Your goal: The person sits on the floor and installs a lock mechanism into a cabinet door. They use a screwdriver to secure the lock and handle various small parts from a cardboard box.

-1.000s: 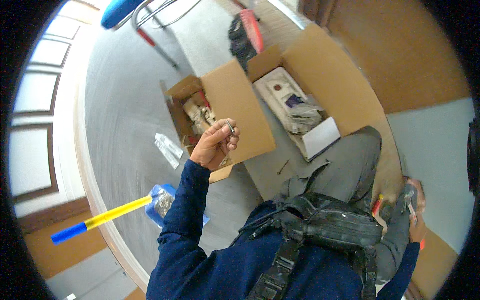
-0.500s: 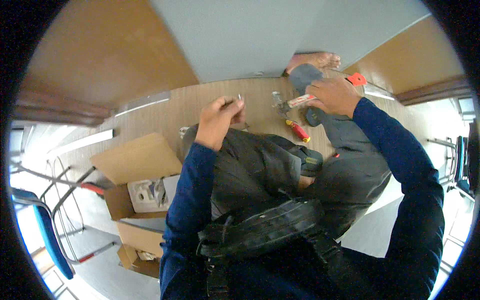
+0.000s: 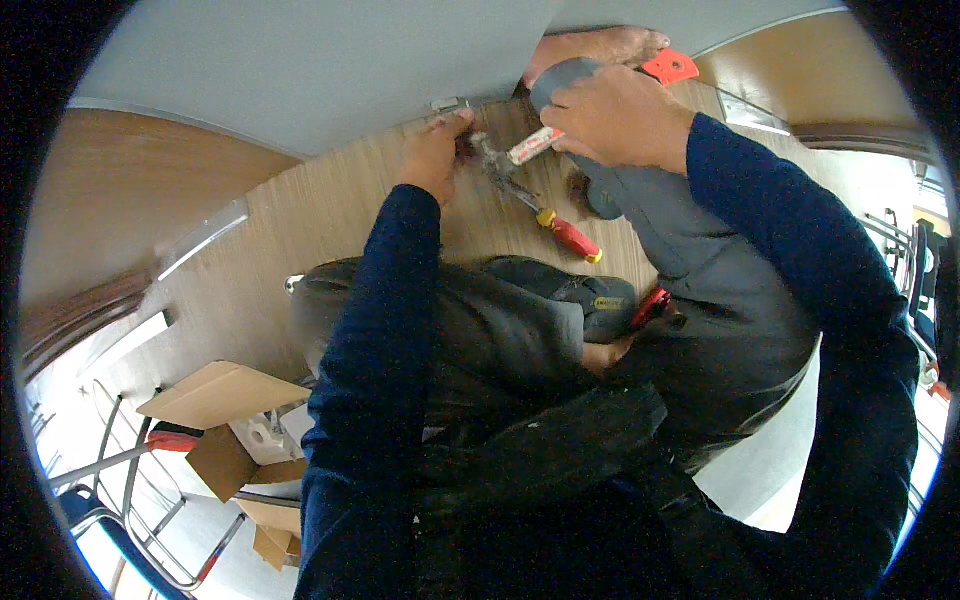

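Observation:
In my right hand (image 3: pixel 622 118) is a hammer (image 3: pixel 535 146), gripped around its pale and red handle; the orange handle end sticks out behind the hand. The hammer's metal head is smeared and close beside my left hand (image 3: pixel 436 155). The fingers of that hand are pinched together at the foot of a grey panel (image 3: pixel 330 70), by a small metal fitting (image 3: pixel 451 103). What they pinch is hidden now. A screwdriver (image 3: pixel 575 238) with a red and yellow handle lies on the wood-look floor (image 3: pixel 400 225), its shaft toward the hammer head.
My dark shoe (image 3: pixel 560 285) rests on the floor, with a red object (image 3: pixel 652 306) beside it. A bare foot (image 3: pixel 600 45) is against the panel. Open cardboard boxes (image 3: pixel 225 390) and a metal-framed chair (image 3: pixel 130 530) stand at left. A wooden panel (image 3: pixel 150 180) adjoins the grey one.
The view has shifted toward the grey panel. My left hand, which earlier showed a small shiny pin between its fingers, has come to the panel's foot. The hammer head has come closer to it.

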